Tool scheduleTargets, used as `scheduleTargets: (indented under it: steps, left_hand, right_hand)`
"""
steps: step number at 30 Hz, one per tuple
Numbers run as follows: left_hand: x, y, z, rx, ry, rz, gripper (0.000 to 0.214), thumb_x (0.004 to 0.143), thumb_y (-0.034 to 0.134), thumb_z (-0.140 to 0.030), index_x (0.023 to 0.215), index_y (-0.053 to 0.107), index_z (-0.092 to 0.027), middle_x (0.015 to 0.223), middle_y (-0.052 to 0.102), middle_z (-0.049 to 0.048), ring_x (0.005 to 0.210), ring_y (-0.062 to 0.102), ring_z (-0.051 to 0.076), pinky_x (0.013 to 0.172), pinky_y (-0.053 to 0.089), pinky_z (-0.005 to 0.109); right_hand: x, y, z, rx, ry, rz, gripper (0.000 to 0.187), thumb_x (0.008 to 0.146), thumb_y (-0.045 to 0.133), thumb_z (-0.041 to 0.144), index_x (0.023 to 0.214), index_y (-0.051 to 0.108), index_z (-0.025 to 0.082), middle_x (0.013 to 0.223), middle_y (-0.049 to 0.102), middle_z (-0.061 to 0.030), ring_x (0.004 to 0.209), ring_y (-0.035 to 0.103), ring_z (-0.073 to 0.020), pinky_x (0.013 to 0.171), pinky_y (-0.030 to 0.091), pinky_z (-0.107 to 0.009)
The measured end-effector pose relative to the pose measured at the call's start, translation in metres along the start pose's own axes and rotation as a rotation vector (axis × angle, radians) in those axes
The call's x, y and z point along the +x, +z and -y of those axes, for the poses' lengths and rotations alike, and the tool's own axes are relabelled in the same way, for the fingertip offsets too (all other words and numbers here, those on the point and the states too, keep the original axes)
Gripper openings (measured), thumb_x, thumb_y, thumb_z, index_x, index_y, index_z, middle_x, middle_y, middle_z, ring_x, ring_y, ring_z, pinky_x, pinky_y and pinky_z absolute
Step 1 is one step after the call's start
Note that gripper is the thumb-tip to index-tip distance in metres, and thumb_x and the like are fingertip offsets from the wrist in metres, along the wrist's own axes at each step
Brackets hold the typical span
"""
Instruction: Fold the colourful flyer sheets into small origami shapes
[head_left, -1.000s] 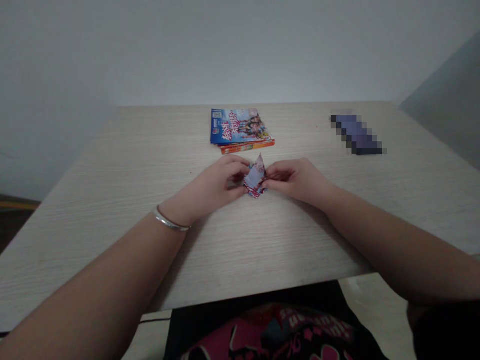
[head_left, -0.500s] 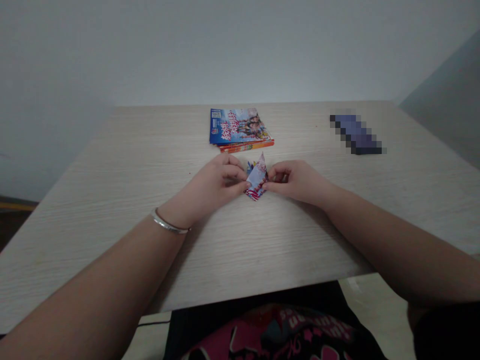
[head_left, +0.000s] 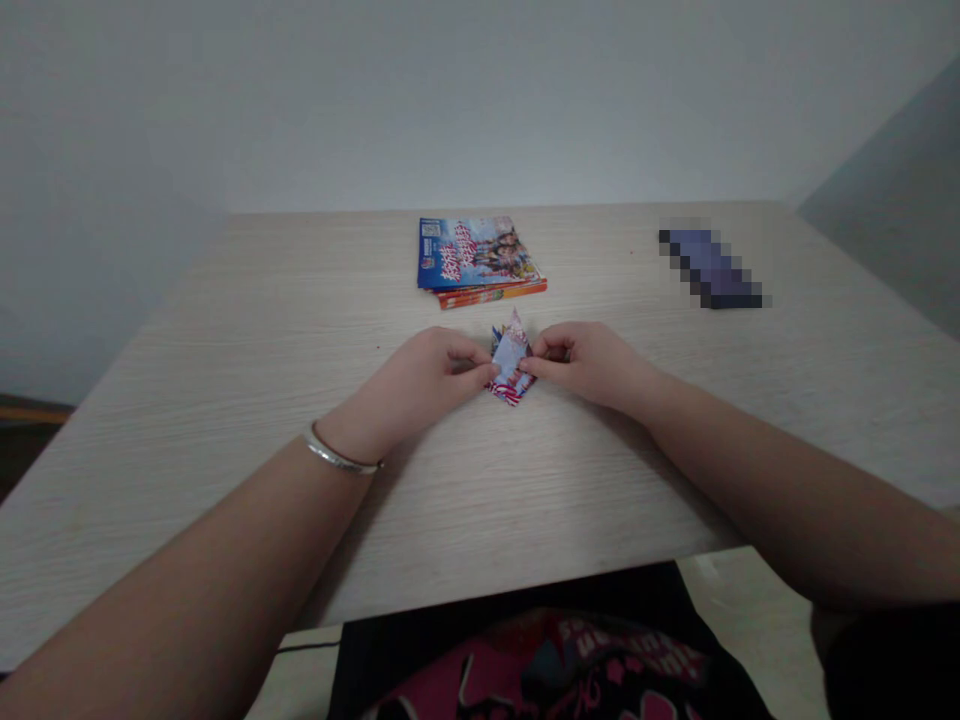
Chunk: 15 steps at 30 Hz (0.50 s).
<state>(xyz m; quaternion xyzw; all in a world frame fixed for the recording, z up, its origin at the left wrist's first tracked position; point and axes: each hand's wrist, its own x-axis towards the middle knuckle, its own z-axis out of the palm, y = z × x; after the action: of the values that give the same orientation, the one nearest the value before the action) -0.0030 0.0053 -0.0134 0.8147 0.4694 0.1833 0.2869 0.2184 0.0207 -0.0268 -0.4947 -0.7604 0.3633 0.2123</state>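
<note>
A small piece of folded printed paper (head_left: 511,352), pale blue with a red-and-white striped lower corner and a pointed tip at the top, is between my two hands over the table. My left hand (head_left: 442,370) pinches its left edge with thumb and fingers; a silver bangle sits on that wrist. On the opposite side, my right hand (head_left: 581,358) grips the right edge, its thumb on the front face and the other fingers curled behind. The back of the paper is hidden from me.
Just beyond the paper lies a stack of colourful printed leaflets (head_left: 476,255) with orange edges showing underneath. A blurred dark flat object (head_left: 712,270) rests at the right rear of the pale wood-grain table (head_left: 465,520). A wall (head_left: 480,100) stands behind the table.
The left fingers have drawn in and lowered around the paper's left edge. My right thumb has shifted slightly left across the face, and the paper's tip has moved a little left.
</note>
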Motion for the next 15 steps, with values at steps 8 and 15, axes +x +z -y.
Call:
scheduleTargets:
  steps: [8, 15]
  left_hand:
    - [-0.002, 0.002, -0.005, -0.122, 0.068, -0.041, 0.027, 0.092, 0.049, -0.023, 0.105, 0.072, -0.02, 0.095, 0.075, 0.0006, 0.081, 0.065, 0.016, 0.076, 0.047, 0.028]
    - [-0.002, 0.006, 0.001, -0.072, 0.113, -0.105, 0.023, 0.09, 0.055, -0.02, 0.102, 0.074, -0.019, 0.095, 0.074, 0.0028, 0.084, 0.066, 0.018, 0.08, 0.05, 0.031]
  right_hand:
    - [0.001, -0.003, -0.008, 0.068, -0.013, 0.018, 0.029, 0.08, 0.066, 0.042, 0.065, 0.057, 0.02, 0.061, 0.05, 0.0039, 0.057, 0.042, -0.0114, 0.055, 0.028, -0.029]
    - [0.006, -0.007, -0.014, 0.057, -0.029, 0.01, 0.018, 0.086, 0.055, 0.033, 0.072, 0.059, 0.021, 0.064, 0.052, 0.0026, 0.062, 0.047, -0.0141, 0.059, 0.034, -0.029]
